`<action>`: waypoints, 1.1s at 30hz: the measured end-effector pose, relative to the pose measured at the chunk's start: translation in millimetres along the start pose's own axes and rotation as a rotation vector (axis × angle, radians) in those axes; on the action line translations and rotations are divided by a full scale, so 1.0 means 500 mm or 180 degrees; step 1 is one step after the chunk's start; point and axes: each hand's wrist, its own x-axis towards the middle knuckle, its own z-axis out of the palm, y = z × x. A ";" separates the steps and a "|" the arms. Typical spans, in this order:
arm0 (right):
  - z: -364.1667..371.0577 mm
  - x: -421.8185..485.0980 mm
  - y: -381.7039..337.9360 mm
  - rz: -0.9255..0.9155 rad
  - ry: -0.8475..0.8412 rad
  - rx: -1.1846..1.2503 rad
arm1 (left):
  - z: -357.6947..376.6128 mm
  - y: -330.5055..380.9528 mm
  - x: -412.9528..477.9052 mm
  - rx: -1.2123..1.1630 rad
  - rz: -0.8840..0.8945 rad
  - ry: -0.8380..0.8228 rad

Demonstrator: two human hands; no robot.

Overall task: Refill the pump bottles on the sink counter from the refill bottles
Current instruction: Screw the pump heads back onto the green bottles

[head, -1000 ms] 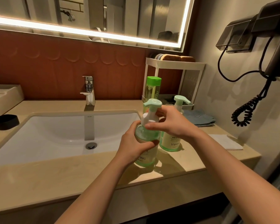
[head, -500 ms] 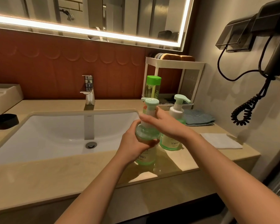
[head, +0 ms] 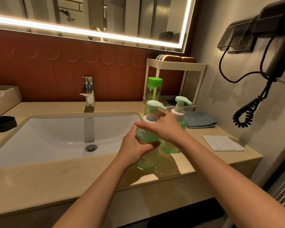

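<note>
We are at the opening step on the first of the two bottles. The near pump bottle (head: 146, 159) stands upright on the surface (head: 72, 176), just right of the sink (head: 56, 135) and close to the front edge. Our left hand (head: 135, 148) wraps its body, thumb across the front and fingers curled round the side. Our right hand (head: 164, 129) sits at the white collar (head: 149, 120) under the pump head. The thumb lies across the front and the fingers go round behind, so how tightly they close we cannot fully see. The pump looks seated, so we judge nothing has been poured.

The second pump bottle (head: 172, 148) stands just behind and to the right, almost touching the first. The green-capped refill bottle (head: 152, 94) stands behind both, capped and untouched.

Next, the collar needs twisting loose while the left hand keeps the body from turning. Then the pump and its tube must lift straight out and be laid somewhere that can take drips. The bottles crowd each other, so a stray elbow or wrist could tip the second one.
</note>
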 end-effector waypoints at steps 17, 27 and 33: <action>-0.027 -0.005 0.014 -0.0263 0.0201 0.0072 | -0.004 -0.001 0.002 0.0163 0.0062 -0.0007; -0.019 -0.008 0.003 0.0180 -0.0929 0.1167 | -0.002 0.001 0.004 0.0100 0.0042 -0.0076; -0.055 -0.012 0.009 -0.0163 -0.0895 0.0464 | -0.004 -0.001 0.003 0.0165 0.0025 -0.0064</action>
